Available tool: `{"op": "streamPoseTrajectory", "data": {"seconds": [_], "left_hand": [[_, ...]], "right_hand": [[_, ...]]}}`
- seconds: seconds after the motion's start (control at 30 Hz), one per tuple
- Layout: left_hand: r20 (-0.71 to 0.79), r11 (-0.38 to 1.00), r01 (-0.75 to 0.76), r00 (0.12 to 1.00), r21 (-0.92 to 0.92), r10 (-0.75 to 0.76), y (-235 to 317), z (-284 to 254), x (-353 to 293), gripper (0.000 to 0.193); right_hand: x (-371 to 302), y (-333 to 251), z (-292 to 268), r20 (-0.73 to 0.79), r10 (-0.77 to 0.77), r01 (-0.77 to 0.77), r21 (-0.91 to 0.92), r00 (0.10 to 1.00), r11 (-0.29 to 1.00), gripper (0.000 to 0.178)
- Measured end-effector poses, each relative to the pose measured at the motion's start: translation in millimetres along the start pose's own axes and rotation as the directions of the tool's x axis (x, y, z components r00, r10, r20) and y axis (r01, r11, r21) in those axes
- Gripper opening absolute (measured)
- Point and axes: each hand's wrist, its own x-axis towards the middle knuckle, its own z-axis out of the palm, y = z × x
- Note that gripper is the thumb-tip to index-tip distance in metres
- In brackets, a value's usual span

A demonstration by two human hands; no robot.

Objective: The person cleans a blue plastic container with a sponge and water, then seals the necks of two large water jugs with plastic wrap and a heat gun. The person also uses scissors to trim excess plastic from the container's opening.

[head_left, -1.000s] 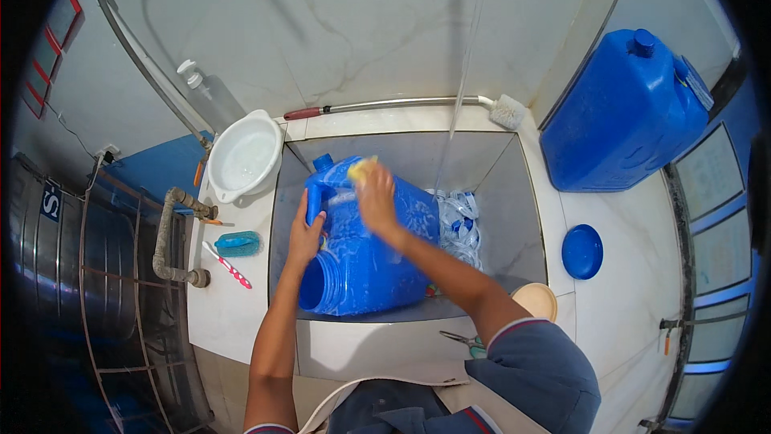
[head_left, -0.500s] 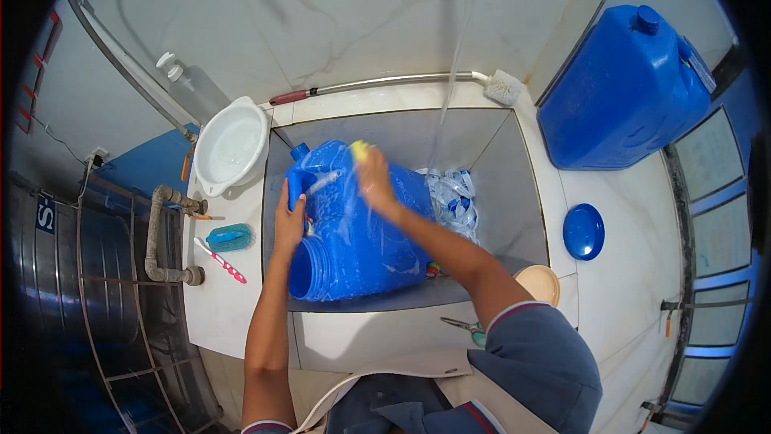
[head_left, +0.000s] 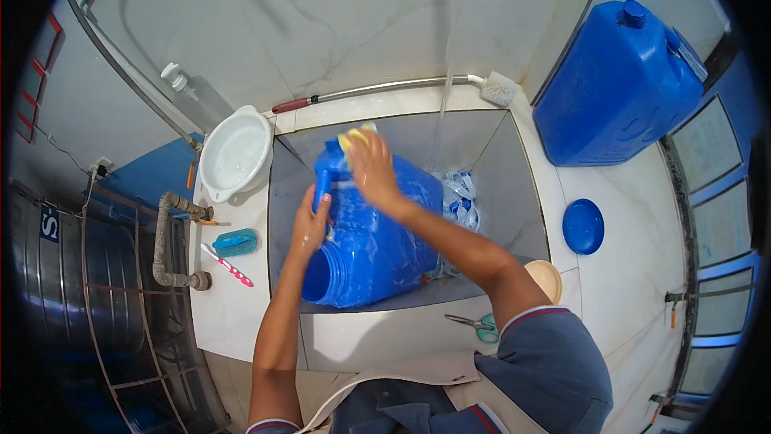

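Observation:
A large blue plastic jerrycan lies tilted in the grey sink, streaked with suds, its wide round mouth facing the near left. My left hand is closed round the jerrycan's handle. Pressed against the jerrycan's upper end, near its small spout, is a yellow sponge in my right hand. My fingers partly cover the sponge. Behind the jerrycan, crumpled clear plastic with blue bits lies in the sink.
A white basin, a teal scrub brush and a pink toothbrush lie left. A long-handled brush spans the back ledge. At right are another jerrycan, a blue lid and a beige bowl. Scissors lie in front.
My right hand has moved the sponge slightly up and left, toward the spout end. The jerrycan has turned a little, with my left hand still on its handle.

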Motion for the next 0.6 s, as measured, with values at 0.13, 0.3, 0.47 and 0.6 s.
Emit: {"op": "streamPoseTrajectory", "data": {"seconds": [0.13, 0.3, 0.47, 0.6], "left_hand": [[0.146, 0.934, -0.241, 0.967, 0.264, 0.208, 22, -4, -7, 0.044], [0.056, 0.738, -0.405, 0.892, 0.540, 0.448, 22, 13, 16, 0.032], [-0.093, 0.794, -0.314, 0.903, 0.521, 0.419, 22, 27, 11, 0.031], [0.146, 0.622, -0.679, 0.712, 0.390, 0.687, 44, 29, -7, 0.024]], "right_hand": [[31, 91, -17, 0.437, 0.076, -0.254, 0.365, 0.896, 0.896, 0.037], [-65, 170, 13, 0.436, 0.464, -0.607, 0.284, 0.771, 0.742, 0.037], [-22, 60, -51, 0.354, 0.168, -0.316, 0.419, 0.920, 0.851, 0.034], [-4, 72, -42, 0.788, 0.095, -0.542, 0.325, 0.608, 0.775, 0.035]]}}
